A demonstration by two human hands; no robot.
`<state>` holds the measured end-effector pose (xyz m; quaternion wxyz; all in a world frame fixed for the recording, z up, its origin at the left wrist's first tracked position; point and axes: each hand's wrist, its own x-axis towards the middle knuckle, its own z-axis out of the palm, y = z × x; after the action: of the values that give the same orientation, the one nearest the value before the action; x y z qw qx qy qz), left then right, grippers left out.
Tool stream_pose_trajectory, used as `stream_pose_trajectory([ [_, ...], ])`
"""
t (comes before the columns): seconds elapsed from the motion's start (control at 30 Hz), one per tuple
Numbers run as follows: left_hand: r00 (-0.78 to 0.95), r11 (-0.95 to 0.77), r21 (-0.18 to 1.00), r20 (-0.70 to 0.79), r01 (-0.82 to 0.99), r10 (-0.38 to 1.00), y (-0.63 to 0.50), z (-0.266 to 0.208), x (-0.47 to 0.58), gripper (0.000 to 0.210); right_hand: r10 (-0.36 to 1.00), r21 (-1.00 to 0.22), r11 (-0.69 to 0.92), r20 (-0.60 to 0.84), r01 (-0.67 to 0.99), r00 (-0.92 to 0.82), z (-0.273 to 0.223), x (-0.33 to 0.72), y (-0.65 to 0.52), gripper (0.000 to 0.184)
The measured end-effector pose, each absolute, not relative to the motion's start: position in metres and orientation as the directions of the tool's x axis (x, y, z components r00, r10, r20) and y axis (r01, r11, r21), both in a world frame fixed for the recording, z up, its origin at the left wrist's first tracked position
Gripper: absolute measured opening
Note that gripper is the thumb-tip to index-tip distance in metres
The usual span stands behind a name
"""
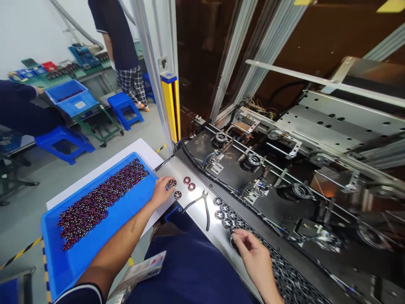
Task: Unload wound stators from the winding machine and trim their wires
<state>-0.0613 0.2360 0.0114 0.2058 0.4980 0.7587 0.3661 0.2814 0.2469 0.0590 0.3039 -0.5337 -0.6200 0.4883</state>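
Observation:
My left hand (pixel 162 192) is closed around a small round motor core (pixel 172 183) with copper-coloured windings, at the left end of the metal ledge (pixel 196 215). Another wound core (pixel 177 195) lies just beside those fingers. Two reddish cores (pixel 191 186) rest a little farther back. Side cutters (pixel 205 204) with dark handles lie between my hands, jaws pointing away. My right hand (pixel 255 255) pinches at a black round core (pixel 233 244), partly hidden by the fingers. Rows of black cores (pixel 232 217) run along the ledge beside and behind that hand.
Left of the ledge sits a blue tray (pixel 126 219) with many red-and-black cores. A machine bed (pixel 209 147) with fixtures and rods lies beyond the ledge, beside an upright metal post (pixel 155 63). Blue stools (pixel 125 110) and two other people (pixel 115 38) are across the aisle.

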Motion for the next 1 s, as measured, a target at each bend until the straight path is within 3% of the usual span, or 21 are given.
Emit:
stream_pose_trajectory([
  [0.13, -0.365, 0.229, 0.754, 0.015, 0.616, 0.931, 0.237, 0.000, -0.061, 0.035, 0.953, -0.806, 0.220, 0.056, 0.550, -0.298, 0.038, 0.273, 0.256, 0.024],
  [0.27, -0.274, 0.184, 0.765, -0.010, 0.617, 0.962, 0.223, 0.002, -0.069, 0.065, 0.886, -0.633, 0.437, 0.177, 0.639, -0.429, 0.024, 0.255, 0.266, 0.021],
  [0.4, -0.229, 0.168, 0.771, -0.030, 0.614, 0.973, 0.216, 0.002, -0.073, 0.079, 0.817, -0.463, 0.566, 0.204, 0.682, -0.540, 0.019, 0.242, 0.263, 0.022],
  [0.6, -0.240, 0.180, 0.817, -0.052, 0.548, 0.969, 0.224, -0.004, -0.065, 0.077, 0.733, -0.297, 0.676, 0.175, 0.675, -0.657, 0.023, 0.237, 0.267, 0.013],
  [0.77, -0.271, 0.191, 0.864, -0.066, 0.467, 0.960, 0.238, -0.002, -0.053, 0.069, 0.651, -0.292, 0.751, 0.177, 0.593, -0.738, 0.030, 0.235, 0.281, 0.021],
  [1.0, -0.263, 0.145, 0.951, -0.071, 0.272, 0.962, 0.239, 0.044, -0.029, 0.066, 0.627, -0.461, 0.760, 0.338, 0.457, -0.701, 0.061, 0.232, 0.289, 0.015],
])
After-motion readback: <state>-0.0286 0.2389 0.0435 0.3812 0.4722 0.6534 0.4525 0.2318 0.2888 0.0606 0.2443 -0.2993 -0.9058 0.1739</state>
